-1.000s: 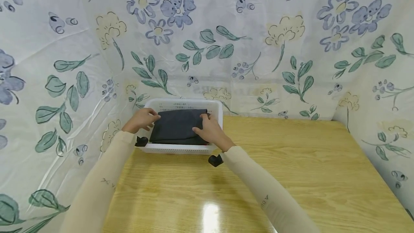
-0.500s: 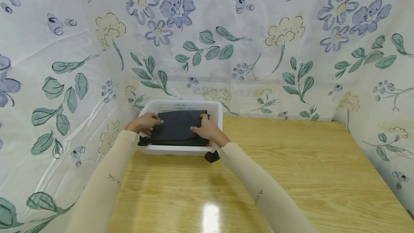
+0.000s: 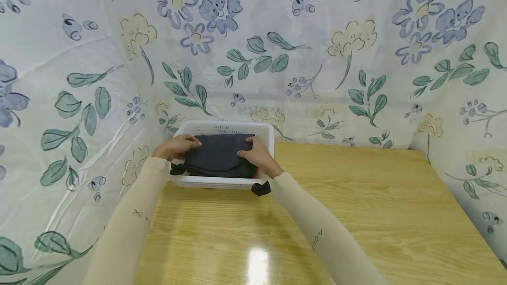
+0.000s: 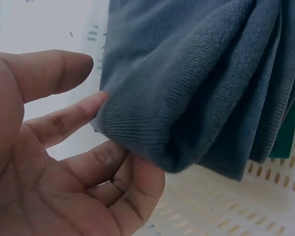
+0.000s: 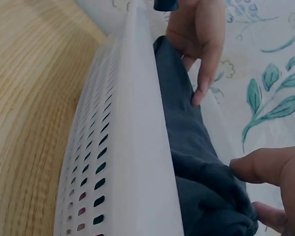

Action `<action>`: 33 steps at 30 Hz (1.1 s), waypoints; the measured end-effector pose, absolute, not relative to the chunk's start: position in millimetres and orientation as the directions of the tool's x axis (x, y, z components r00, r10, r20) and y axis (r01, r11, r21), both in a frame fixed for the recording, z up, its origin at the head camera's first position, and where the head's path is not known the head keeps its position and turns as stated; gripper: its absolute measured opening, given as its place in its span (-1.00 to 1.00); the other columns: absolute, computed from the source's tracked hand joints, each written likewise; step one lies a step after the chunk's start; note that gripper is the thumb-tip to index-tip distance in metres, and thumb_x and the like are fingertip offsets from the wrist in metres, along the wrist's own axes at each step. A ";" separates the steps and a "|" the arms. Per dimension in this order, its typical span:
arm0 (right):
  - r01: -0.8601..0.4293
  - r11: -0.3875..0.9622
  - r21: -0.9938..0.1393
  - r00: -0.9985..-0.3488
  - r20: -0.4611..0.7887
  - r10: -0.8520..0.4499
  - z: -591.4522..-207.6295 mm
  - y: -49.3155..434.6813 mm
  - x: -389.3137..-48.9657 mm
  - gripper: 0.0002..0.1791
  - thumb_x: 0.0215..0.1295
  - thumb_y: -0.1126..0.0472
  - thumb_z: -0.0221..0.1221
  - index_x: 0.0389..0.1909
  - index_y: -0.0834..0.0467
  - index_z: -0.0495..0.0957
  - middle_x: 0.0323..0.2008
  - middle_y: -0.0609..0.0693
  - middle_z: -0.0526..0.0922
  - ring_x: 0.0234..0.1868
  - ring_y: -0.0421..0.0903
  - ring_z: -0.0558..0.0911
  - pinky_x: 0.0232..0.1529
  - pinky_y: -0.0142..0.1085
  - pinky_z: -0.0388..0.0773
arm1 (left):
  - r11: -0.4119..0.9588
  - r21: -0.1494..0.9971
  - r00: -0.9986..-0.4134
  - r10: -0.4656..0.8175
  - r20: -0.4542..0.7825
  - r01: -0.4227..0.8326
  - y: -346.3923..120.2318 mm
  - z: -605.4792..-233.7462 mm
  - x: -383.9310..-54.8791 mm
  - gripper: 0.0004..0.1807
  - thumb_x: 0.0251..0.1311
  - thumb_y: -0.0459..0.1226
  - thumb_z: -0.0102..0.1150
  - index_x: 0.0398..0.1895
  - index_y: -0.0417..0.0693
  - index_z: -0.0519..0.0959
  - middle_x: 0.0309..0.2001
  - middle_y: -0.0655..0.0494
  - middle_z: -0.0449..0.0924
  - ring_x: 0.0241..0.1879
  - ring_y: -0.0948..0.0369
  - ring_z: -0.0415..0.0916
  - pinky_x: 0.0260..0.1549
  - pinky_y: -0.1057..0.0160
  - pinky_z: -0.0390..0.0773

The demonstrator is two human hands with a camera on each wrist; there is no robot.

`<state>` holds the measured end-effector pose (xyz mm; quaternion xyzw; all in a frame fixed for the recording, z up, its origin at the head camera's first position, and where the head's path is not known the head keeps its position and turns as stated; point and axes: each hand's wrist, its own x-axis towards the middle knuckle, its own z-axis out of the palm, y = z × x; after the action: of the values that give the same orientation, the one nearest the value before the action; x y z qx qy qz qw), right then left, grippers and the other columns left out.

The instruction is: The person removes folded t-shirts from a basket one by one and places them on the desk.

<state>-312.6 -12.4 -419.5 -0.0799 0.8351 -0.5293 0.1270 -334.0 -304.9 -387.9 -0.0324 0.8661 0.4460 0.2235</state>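
A folded dark blue-grey cloth [image 3: 219,154] lies in the white plastic basket [image 3: 215,181]. Its ribbed folds [image 4: 187,83] are stacked in the left wrist view. My left hand [image 3: 176,146] is at the cloth's left end; the fingers touch the folded edge from below while the thumb stands apart from it. Some fingertips there are hidden behind the fabric. On the right end, my right hand [image 3: 258,155] rests on the cloth with thumb and fingers spread. In the right wrist view its thumb [image 5: 255,166] touches the cloth's upper face.
Green fabric [image 4: 284,141] shows beneath the dark cloth, and a bit of red [image 3: 256,173] at its right front corner. The basket stands on a wooden table [image 3: 356,206] against a floral sheet [image 3: 309,60], near the left side. Its walls have slots.
The left hand has come a little inward to the right over the cloth's end. The right hand stays at the right end. More folds and red show at the cloth's front edge.
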 end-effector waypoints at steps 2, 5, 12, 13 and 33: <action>0.015 0.421 -0.907 -0.953 -0.140 -0.269 -419.8 -12.7 -313.4 -0.32 0.44 0.10 0.28 0.49 0.10 0.28 0.47 0.19 0.32 0.45 0.15 0.36 0.34 0.02 0.40 | 0.579 0.770 -0.894 0.149 -0.423 -0.268 -304.1 -388.3 -334.1 -0.48 0.61 -0.14 -0.06 0.43 -0.28 0.26 0.33 -0.31 0.28 0.17 -0.10 0.45 -0.04 0.08 0.61; 0.036 0.426 -0.904 -0.948 -0.166 -0.273 -420.8 -14.8 -313.9 -0.33 0.42 0.09 0.29 0.48 0.03 0.29 0.49 0.16 0.30 0.46 0.15 0.34 0.35 0.04 0.39 | 0.559 0.783 -0.890 0.162 -0.425 -0.272 -303.0 -390.1 -332.7 -0.46 0.60 -0.17 -0.03 0.47 -0.28 0.22 0.38 -0.35 0.23 0.23 -0.14 0.42 -0.02 0.07 0.61; 0.058 0.387 -0.920 -0.944 -0.177 -0.277 -425.4 -15.1 -315.3 -0.31 0.39 0.11 0.32 0.48 -0.07 0.31 0.53 0.14 0.23 0.48 0.18 0.30 0.34 0.08 0.37 | 0.550 0.804 -0.889 0.221 -0.401 -0.226 -301.3 -395.1 -335.4 -0.45 0.53 -0.27 0.10 0.46 -0.34 0.28 0.31 -0.34 0.26 0.01 0.00 0.55 -0.09 0.12 0.63; 0.054 0.383 -0.922 -0.944 -0.172 -0.280 -426.1 -14.9 -315.5 -0.31 0.38 0.11 0.33 0.48 -0.08 0.32 0.53 0.14 0.23 0.47 0.18 0.31 0.34 0.07 0.38 | 0.554 0.801 -0.889 0.220 -0.401 -0.225 -300.7 -395.1 -335.6 -0.46 0.52 -0.28 0.12 0.44 -0.35 0.30 0.30 -0.33 0.28 -0.05 0.04 0.57 -0.12 0.13 0.64; -0.076 0.464 -0.883 -0.946 -0.082 -0.312 -432.0 -18.9 -312.8 -0.32 0.29 0.15 0.43 0.41 -0.13 0.44 0.51 0.09 0.29 0.45 0.19 0.35 0.32 0.07 0.41 | 0.630 0.756 -0.928 0.151 -0.341 -0.175 -304.1 -392.0 -325.9 -0.48 0.40 -0.44 0.21 0.41 -0.29 0.45 0.50 -0.34 0.13 -0.03 0.04 0.48 -0.15 0.21 0.59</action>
<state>-312.8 -18.9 -432.0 -0.1147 0.8475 -0.5050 0.1167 -325.9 -304.1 -392.0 -0.0070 0.8828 0.4299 0.1895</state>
